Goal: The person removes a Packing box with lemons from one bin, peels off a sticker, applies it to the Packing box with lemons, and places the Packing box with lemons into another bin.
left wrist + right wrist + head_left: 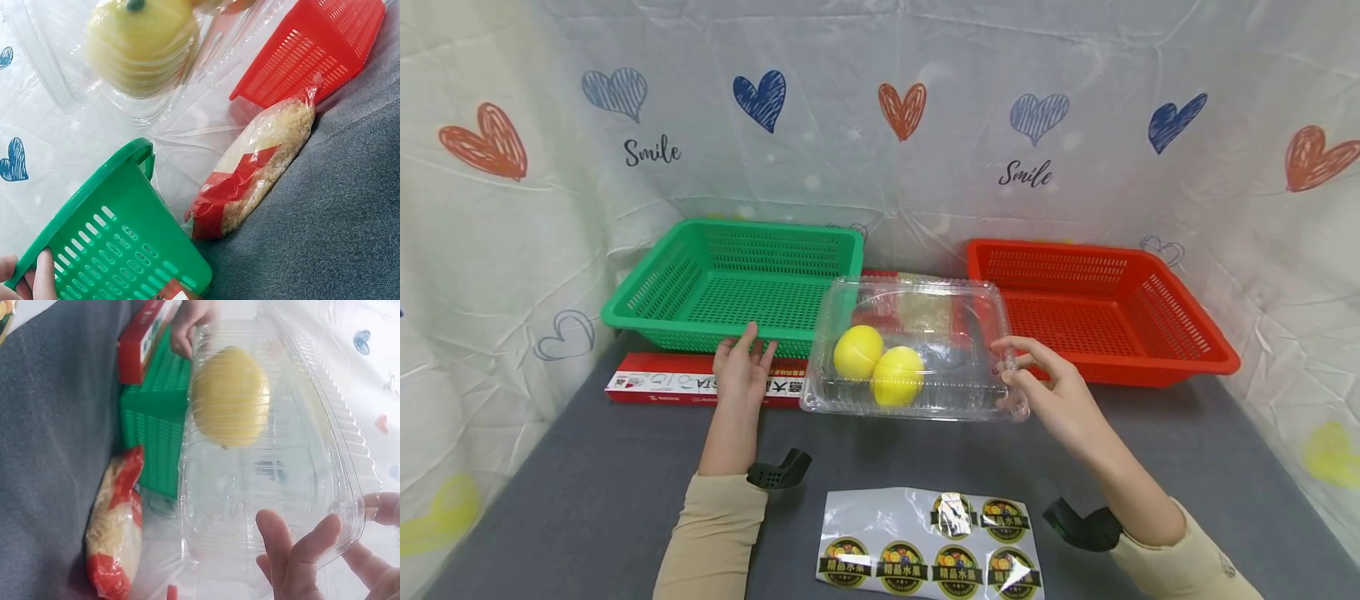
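My right hand [1056,392] grips the right end of a clear plastic clamshell container [936,396], fingers and thumb at its corner. The container is raised and tilted, and its transparent walls show two yellow lemon-like fruits [859,352] lying together toward its left side. One fruit [232,397] shows through the ribbed plastic in the right wrist view. My left hand [745,367] is at the front rim of the green basket [647,321], palm up with fingers spread apart, overlapping the rim. In the left wrist view its fingertips [45,275] are right at the rim.
A red basket [1195,367] stands at the right. A red and white printed box [662,383] lies before the green basket. Between the baskets is a red and clear bag of pale, dry food [256,162]. A sheet of round fruit stickers [880,521] lies nearest me.
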### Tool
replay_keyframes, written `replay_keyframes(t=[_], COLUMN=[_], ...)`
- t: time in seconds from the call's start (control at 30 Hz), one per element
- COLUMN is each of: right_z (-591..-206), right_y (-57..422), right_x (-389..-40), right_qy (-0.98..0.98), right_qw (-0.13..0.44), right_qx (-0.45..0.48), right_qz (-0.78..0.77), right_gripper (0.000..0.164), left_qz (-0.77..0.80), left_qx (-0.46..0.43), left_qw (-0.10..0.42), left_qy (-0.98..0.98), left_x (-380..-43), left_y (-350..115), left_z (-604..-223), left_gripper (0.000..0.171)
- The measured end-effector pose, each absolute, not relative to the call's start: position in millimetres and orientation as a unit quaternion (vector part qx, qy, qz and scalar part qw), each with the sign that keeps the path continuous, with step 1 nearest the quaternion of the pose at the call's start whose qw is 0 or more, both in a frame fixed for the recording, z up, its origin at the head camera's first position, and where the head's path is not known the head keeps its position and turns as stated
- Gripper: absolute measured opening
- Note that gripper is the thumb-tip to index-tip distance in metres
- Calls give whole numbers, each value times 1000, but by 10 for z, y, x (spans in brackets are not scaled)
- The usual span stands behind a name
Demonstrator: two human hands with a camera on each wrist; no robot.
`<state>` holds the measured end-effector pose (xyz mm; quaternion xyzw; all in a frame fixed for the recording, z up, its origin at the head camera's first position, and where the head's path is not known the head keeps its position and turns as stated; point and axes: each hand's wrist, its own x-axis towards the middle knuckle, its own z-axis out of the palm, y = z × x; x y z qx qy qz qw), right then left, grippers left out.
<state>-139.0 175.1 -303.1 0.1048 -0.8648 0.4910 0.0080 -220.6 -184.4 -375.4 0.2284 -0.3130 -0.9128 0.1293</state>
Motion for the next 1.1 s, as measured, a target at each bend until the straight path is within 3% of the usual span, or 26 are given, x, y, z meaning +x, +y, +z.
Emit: replay_keyframes(t=[0.5, 1.1], right_z=[-3187, -3412], right_y=[1818, 1862], right_x=[-1196, -1002], right_qy=[-867, -849], right_qw=[24, 6], right_qx=[112, 123], right_qz=[484, 514], right_gripper=[29, 31], left_qz=[-913, -917], left_qx=[223, 224], left_qw=[133, 86], left_qy=[-314, -319], left_x=[-2209, -2190], left_y=[-1845, -1924], left_z=[-3772, -3726], left_gripper=[26, 27])
